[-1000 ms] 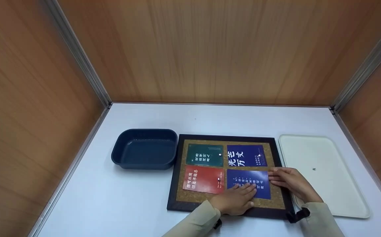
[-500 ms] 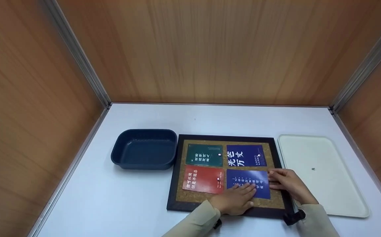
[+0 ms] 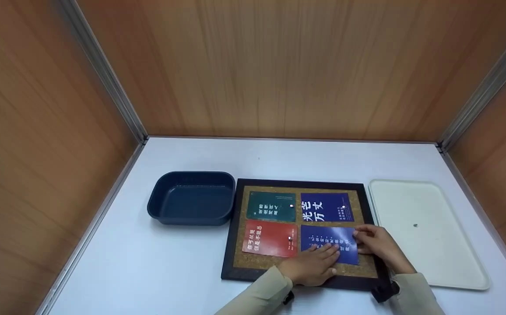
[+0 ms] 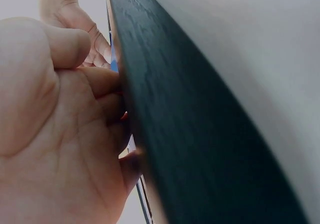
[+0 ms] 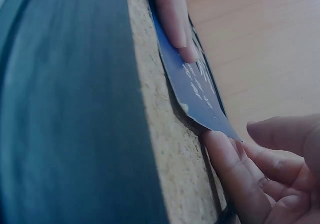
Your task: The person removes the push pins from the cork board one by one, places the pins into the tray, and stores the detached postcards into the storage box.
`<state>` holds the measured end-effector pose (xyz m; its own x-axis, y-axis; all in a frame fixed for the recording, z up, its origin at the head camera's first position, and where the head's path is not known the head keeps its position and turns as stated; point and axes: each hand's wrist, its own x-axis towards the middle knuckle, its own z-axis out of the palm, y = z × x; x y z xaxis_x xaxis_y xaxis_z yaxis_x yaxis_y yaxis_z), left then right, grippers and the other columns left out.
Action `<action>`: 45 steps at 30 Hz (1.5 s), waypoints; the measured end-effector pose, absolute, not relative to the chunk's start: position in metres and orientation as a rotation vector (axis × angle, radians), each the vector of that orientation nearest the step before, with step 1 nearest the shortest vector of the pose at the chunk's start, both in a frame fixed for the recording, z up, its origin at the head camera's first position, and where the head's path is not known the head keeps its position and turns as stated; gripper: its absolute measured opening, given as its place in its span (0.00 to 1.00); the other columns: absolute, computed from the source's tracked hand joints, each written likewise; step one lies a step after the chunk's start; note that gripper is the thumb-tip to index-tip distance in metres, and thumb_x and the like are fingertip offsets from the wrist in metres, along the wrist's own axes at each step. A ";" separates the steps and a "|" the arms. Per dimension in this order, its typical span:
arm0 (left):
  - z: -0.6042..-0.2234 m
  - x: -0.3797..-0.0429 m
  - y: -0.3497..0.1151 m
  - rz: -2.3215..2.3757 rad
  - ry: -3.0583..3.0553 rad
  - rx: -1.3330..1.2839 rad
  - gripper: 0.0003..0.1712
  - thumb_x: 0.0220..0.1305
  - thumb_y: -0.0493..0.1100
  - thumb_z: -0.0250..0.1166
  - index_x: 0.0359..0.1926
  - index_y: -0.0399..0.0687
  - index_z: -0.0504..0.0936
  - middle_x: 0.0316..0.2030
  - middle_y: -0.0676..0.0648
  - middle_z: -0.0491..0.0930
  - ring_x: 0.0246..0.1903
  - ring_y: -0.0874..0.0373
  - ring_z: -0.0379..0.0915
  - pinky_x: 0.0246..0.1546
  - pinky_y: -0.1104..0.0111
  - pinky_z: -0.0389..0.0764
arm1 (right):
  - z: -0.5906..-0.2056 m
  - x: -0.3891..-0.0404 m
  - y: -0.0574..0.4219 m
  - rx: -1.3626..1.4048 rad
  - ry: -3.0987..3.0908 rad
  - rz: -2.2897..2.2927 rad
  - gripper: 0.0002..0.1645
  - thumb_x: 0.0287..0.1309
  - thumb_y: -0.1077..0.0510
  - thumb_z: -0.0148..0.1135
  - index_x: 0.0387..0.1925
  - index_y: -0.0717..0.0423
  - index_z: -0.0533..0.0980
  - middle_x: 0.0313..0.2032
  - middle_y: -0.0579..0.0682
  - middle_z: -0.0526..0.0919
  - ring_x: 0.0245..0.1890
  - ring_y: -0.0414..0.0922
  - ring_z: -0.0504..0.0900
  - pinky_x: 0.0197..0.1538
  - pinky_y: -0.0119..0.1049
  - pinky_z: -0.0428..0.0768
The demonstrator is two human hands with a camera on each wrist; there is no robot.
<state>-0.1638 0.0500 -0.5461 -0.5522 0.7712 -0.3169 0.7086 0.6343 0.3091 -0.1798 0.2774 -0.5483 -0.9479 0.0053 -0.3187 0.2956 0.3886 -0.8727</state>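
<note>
Currently all four cards sit on the cork board (image 3: 253,261), and my reading is that three are settled: the green card (image 3: 275,199), the upper blue card (image 3: 329,214) and the red card (image 3: 268,245) lie in place untouched, each with a small pin-like dot (image 3: 291,205) near its right edge. The lower blue card (image 3: 344,238) seems the one outstanding; no such dot shows on it, though part is covered, so I cannot rule one out. Whether it is being fixed or freed cannot be told. Position: bottom right quarter of the board, beside the red card and below the upper blue card. Appearance: glossy, deep blue, white characters running sideways, a pale sheen near its top; the right wrist view shows its outer edge bent up off the cork. Left hand (image 3: 310,264) lies flat over the card's lower left part, fingers extended, not grasping. Right hand (image 3: 380,243) holds the raised right edge, curled fingers beneath and thumb above; firmness of that hold is unclear. Beyond the frame, a white tray (image 3: 432,201) bears one tiny dark object (image 3: 415,225), too small to identify
</note>
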 end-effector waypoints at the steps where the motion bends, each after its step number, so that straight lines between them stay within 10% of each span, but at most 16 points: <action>1: -0.546 -0.163 0.050 0.203 2.437 1.170 0.32 0.76 0.59 0.33 0.76 0.59 0.44 0.76 0.60 0.39 0.75 0.66 0.34 0.75 0.68 0.45 | -0.549 -0.179 0.277 0.274 2.392 -1.579 0.27 0.66 0.57 0.56 0.57 0.76 0.69 0.42 0.62 0.81 0.33 0.42 0.84 0.35 0.33 0.86; 33: -0.545 -0.165 0.047 0.204 2.419 1.226 0.32 0.75 0.61 0.36 0.75 0.64 0.46 0.75 0.63 0.39 0.74 0.66 0.35 0.75 0.68 0.45 | -0.556 -0.179 0.268 0.280 2.546 -1.386 0.14 0.56 0.61 0.66 0.37 0.68 0.73 0.28 0.53 0.80 0.22 0.40 0.79 0.25 0.31 0.83; 45: -0.523 -0.177 0.027 0.493 2.523 1.347 0.29 0.75 0.57 0.43 0.73 0.61 0.57 0.74 0.55 0.53 0.73 0.56 0.51 0.73 0.61 0.55 | -0.557 -0.181 0.270 0.280 2.513 -1.429 0.15 0.56 0.60 0.66 0.37 0.68 0.72 0.28 0.52 0.80 0.23 0.40 0.80 0.26 0.32 0.83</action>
